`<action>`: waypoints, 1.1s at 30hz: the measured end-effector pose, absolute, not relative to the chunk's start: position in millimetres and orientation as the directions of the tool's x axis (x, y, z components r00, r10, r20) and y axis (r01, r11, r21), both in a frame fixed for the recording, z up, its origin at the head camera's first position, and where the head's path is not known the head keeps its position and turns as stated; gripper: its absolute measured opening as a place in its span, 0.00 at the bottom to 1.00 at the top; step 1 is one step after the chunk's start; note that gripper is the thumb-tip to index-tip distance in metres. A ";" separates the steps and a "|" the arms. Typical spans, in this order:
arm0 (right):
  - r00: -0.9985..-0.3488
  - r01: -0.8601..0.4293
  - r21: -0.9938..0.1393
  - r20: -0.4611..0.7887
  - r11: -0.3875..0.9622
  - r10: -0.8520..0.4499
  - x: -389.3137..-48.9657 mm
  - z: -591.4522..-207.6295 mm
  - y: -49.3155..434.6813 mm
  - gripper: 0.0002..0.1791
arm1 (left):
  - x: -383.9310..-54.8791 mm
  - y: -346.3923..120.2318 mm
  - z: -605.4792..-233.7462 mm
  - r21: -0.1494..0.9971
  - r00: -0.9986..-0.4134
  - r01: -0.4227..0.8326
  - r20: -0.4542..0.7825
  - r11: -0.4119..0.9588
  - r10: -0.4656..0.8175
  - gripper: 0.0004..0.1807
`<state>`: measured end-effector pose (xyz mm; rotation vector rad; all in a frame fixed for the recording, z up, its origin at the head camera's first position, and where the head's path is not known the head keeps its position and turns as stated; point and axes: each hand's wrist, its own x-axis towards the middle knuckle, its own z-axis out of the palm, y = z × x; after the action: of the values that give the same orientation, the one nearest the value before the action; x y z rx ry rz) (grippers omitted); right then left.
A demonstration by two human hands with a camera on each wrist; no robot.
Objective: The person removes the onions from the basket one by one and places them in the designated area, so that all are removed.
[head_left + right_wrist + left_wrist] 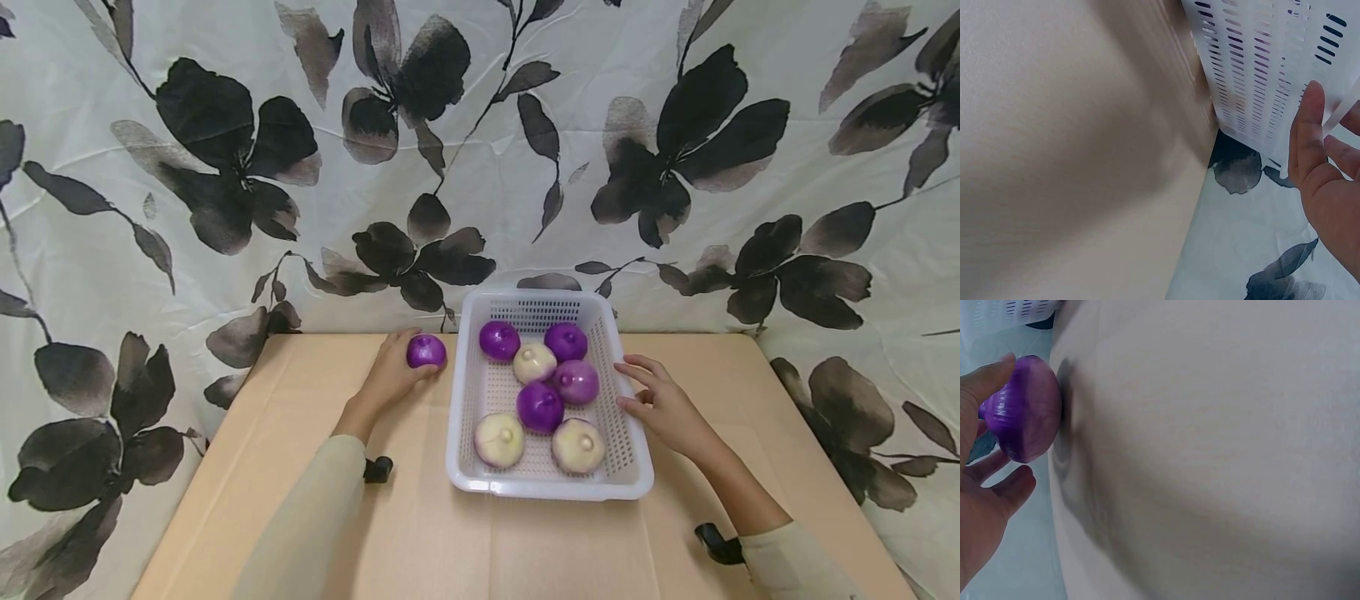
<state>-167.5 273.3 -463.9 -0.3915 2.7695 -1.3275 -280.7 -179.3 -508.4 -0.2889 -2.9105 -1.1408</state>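
My left hand (pixel 392 367) holds a shiny purple onion (pixel 426 352) left of the basket, low over the table. In the left wrist view, thumb and fingers are around the purple onion (pixel 1025 409), its lower side close to the table surface. A white perforated plastic basket (pixel 551 492) stands to the right. Inside it lie several purple onions (pixel 540 407) and three pale, knobbed ones (pixel 499 440). My right hand (pixel 666 408) grips the basket's right rim. From the right wrist, one digit of that hand (pixel 1329 187) lies against the slotted outer wall (pixel 1254 75), others above the rim.
Beneath everything is a light wood-coloured table (pixel 555 550). A white curtain with dark flowers (pixel 525 167) hangs behind its back edge, close to the basket's far end. Black straps (pixel 718 544) sit at both wrists.
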 end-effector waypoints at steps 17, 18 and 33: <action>-0.964 -0.219 -0.779 0.080 0.588 -0.253 -168.2 -465.5 273.3 0.32 | -261.9 -166.1 -457.9 0.600 -0.904 0.425 0.310 0.678 0.293 0.44; -0.964 -0.218 -0.778 0.079 0.590 -0.253 -168.3 -465.7 273.2 0.32 | -259.1 -163.9 -453.7 0.586 -0.895 0.444 0.322 0.678 0.308 0.44; -0.964 -0.215 -0.776 0.072 0.594 -0.255 -170.0 -465.6 273.9 0.33 | -227.7 -128.8 -408.2 0.481 -0.773 0.634 0.370 0.605 0.516 0.43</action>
<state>-170.0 273.9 -465.6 -0.4077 2.7630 -1.3350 -227.7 -128.8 -408.2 -0.9561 -2.6369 -0.9047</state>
